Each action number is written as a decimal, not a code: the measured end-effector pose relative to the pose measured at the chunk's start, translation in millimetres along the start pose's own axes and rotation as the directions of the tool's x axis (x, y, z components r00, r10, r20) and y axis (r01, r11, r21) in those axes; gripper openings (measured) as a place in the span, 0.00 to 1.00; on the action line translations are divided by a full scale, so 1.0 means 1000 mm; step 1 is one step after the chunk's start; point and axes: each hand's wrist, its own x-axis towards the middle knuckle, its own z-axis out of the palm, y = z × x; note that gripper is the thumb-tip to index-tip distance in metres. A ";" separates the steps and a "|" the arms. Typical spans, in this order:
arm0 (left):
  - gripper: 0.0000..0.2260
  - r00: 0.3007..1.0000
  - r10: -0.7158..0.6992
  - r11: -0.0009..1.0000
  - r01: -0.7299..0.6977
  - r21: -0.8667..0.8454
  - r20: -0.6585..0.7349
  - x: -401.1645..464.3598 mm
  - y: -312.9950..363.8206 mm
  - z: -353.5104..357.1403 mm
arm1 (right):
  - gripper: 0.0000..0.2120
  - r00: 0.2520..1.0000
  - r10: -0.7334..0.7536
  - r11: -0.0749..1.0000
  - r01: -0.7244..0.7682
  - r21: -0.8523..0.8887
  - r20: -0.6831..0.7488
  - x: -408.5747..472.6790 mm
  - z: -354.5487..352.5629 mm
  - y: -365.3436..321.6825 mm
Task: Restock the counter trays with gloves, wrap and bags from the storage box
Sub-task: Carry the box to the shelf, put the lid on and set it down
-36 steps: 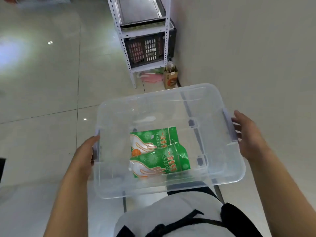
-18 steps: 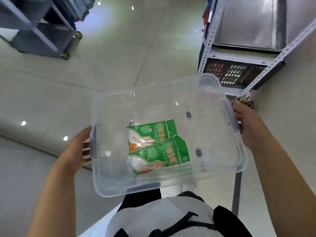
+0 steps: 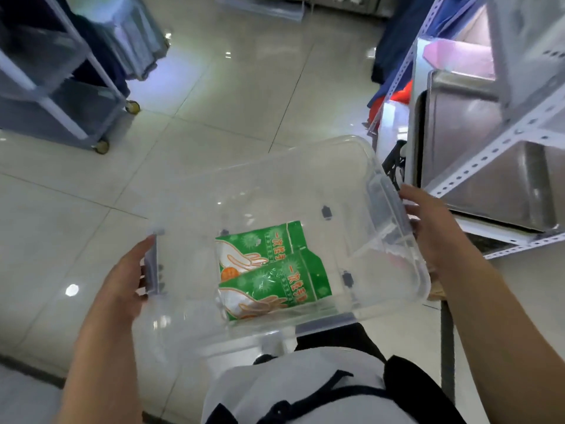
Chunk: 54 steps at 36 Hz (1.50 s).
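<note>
A clear plastic storage box [image 3: 275,191] is held in the air above a pale tiled floor [image 3: 214,87], in front of the person's body. Two green glove packets [image 3: 272,267] lie overlapping on its bottom, toward the near side. The box is gripped at its two short ends: the left hand [image 3: 122,283] is curled round the grey handle on the left end, thumb along the rim, and the right hand [image 3: 434,231] is wrapped round the handle on the right end, its fingers hidden beneath the rim. To the right, just beside the box, a white perforated metal rack [image 3: 489,154] is seen carrying steel trays [image 3: 458,123]. At the far left a wheeled cart [image 3: 55,87] stands well apart.
</note>
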 end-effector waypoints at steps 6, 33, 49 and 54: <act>0.25 0.996 0.032 0.999 -0.034 0.029 0.080 0.090 0.103 0.045 | 0.09 0.995 0.022 0.996 -0.013 0.092 -0.096 0.083 0.033 -0.043; 0.11 0.952 -0.033 0.943 -0.072 0.325 0.304 0.424 0.510 0.366 | 0.08 0.921 0.175 0.929 -0.036 0.369 -0.349 0.471 0.144 -0.267; 0.11 0.828 -0.160 0.796 -0.214 0.567 0.537 0.556 0.719 0.648 | 0.14 0.565 0.451 0.720 0.228 0.656 -0.691 0.569 0.205 -0.356; 0.13 0.794 -0.185 0.730 -0.283 0.622 0.579 0.562 0.740 0.737 | 0.09 0.476 0.517 0.625 0.358 0.693 -0.712 0.585 0.210 -0.354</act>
